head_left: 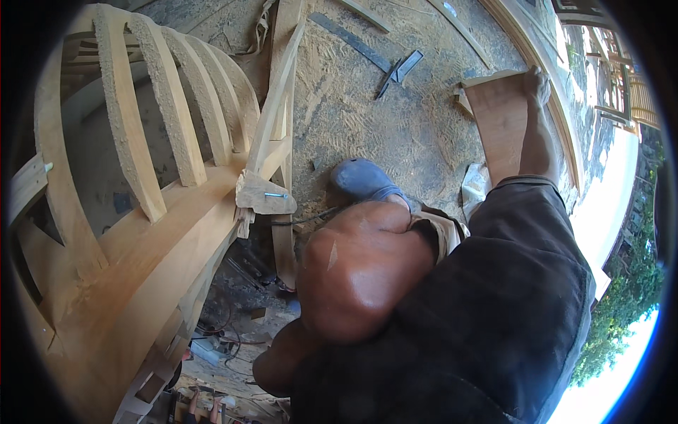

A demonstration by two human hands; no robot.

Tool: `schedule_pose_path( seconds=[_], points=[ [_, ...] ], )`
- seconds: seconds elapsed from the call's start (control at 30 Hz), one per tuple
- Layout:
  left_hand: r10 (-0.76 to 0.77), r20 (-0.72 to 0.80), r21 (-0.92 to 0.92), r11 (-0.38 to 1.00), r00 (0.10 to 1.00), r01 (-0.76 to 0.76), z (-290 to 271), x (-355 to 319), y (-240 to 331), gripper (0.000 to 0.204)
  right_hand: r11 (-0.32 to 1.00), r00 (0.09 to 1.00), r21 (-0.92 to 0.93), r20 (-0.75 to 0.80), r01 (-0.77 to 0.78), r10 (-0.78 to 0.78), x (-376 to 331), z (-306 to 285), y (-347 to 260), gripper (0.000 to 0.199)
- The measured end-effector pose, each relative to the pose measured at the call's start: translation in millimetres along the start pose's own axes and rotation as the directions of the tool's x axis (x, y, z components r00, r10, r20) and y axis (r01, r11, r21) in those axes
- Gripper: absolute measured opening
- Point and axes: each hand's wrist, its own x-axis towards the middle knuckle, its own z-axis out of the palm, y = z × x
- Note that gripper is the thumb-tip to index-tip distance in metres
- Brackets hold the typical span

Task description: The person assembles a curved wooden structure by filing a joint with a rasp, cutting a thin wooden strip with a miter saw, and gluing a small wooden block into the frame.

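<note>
At the upper right, my right hand (538, 86) is closed on the edge of a curved wooden board (498, 116). The board stands off the dusty ground, and its lower end is partly hidden by my dark sleeve (522, 219). My left hand does not show. Near the middle is a bare bent knee (346, 275), with a blue-grey clog (361, 178) on the foot beyond it. Another patch of bare skin (282, 360) lies lower down, and I cannot tell which body part it is.
A curved wooden frame with ribs (152, 106) and a thick beam (162, 247) fills the left, a bolt (277, 195) sticking from its end block. A metal square-like tool (399, 73) lies on the sawdust-covered ground. A long curved timber (558, 124) runs along the right.
</note>
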Motion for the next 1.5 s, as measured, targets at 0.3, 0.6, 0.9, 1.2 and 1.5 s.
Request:
schedule_pose_path(
  seconds=[0.3, 0.6, 0.9, 1.2, 1.5],
  points=[
    [-0.091, 0.032, -0.072, 0.993, 0.995, 0.093, -10.0, -2.6, 30.4, 0.012, 0.711, 0.716, 0.316, 0.122, 0.629, -0.688, -145.2, 35.5, -51.2, 0.027],
    [-0.247, 0.009, -0.170, 0.955, 0.969, 0.245, 24.1, 14.8, -16.5, 0.012, 0.681, 0.576, 0.560, 0.388, 0.473, -0.719, -247.1, 20.2, -60.8, 0.021],
    [-0.509, 0.129, -0.704, 0.557, 0.851, 0.440, 237.1, 64.1, -477.5, 0.012, 0.518, 0.309, 0.581, 0.424, 0.628, -0.851, -243.2, 42.2, -56.7, 0.027],
    [-0.169, 0.637, -0.724, -0.465, 0.752, 0.509, 261.2, 64.0, -527.5, 0.046, 0.472, 0.089, 0.659, 0.527, 0.585, -0.845, -243.2, 77.9, -53.0, 0.032],
    [-0.253, 0.369, -0.921, 0.031, 0.894, 0.389, 37.2, -24.6, -410.5, 0.079, 0.420, -0.032, 0.803, 0.476, 0.423, -0.879, -225.9, 116.1, -61.0, 0.037]
  ],
)
